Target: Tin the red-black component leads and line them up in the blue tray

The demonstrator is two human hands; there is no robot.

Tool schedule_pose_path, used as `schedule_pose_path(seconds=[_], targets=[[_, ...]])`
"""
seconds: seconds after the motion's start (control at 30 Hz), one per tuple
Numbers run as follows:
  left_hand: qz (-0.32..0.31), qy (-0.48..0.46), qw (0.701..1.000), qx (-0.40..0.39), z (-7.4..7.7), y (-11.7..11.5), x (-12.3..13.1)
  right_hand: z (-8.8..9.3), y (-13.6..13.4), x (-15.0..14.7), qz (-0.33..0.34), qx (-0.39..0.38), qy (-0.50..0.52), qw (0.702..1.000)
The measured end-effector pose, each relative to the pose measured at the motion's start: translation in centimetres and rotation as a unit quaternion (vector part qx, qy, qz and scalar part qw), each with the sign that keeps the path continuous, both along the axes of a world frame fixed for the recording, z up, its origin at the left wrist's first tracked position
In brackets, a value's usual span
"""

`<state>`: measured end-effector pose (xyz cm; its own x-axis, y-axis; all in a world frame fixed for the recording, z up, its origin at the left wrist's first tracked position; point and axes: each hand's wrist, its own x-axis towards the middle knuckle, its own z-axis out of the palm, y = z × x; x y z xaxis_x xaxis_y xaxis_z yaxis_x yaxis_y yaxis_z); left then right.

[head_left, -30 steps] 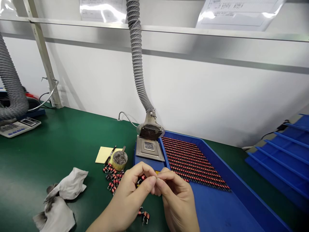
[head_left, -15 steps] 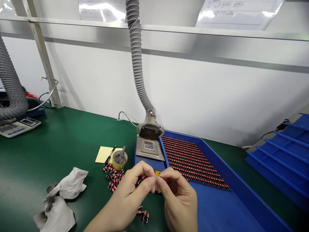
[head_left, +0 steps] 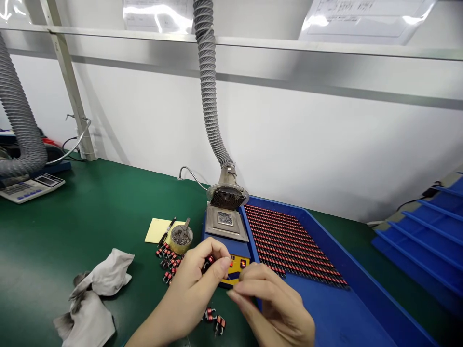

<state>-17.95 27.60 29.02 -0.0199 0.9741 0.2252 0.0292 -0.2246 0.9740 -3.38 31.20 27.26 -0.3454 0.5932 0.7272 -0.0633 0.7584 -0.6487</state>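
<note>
My left hand is closed, thumb against fingers. A small red-and-black coil shows in the gap behind its thumb. Lower and to the right is my right hand, slightly blurred, thumb and forefinger pinched; whatever lies between those tips is too small to name. The hands are apart, in front of the yellow control panel of a blue heated unit with a metal top plate. Beside my left hand lies a pile of red-and-black coils. Several loose coils rest on the green table below the hands.
A blue tray holds rows of coils at right. An extraction hose hangs over the hot plate. Left stand a tub of grey bits, a yellow pad, a pen, white gloves and a calculator.
My right hand has drawn away from my left fingertips, down and to the right. The gap between the hands now shows more of the yellow panel. My left hand has hardly moved.
</note>
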Motion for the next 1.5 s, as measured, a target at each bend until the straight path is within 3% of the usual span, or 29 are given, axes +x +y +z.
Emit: schedule_pose_path(seconds=[0.1,0.27,0.5,0.7,0.83,0.97,1.3,1.5], targets=[[-0.001,0.007,1.0,-0.014,0.0,0.0,0.0,0.1,0.2,0.6,0.07,-0.054,-0.008,0.996],[-0.021,0.021,0.999,-0.024,0.1,-0.1,0.2,-0.4,0.5,0.6,-0.055,-0.146,0.057,0.986],[-0.045,0.021,0.999,-0.014,0.1,-0.1,0.6,0.3,0.5,-0.2,-0.038,-0.149,0.031,0.988],[-0.05,0.027,0.998,0.003,0.0,-0.3,0.7,-0.3,0.7,-0.2,-0.006,-0.213,0.06,0.975],[-0.055,0.014,0.998,0.0,0.0,-0.2,0.7,-0.5,0.3,0.1,0.014,-0.168,0.062,0.984],[-0.049,0.017,0.999,0.002,-0.1,-0.1,0.7,-0.5,0.2,0.0,-0.017,-0.124,0.03,0.992],[-0.088,0.029,0.996,-0.003,-0.3,-0.3,0.5,-0.8,0.7,-0.6,-0.026,-0.207,0.071,0.975],[-0.078,0.02,0.997,-0.005,-0.1,-0.1,0.4,-1.1,1.1,-0.9,0.002,-0.245,0.074,0.967]])
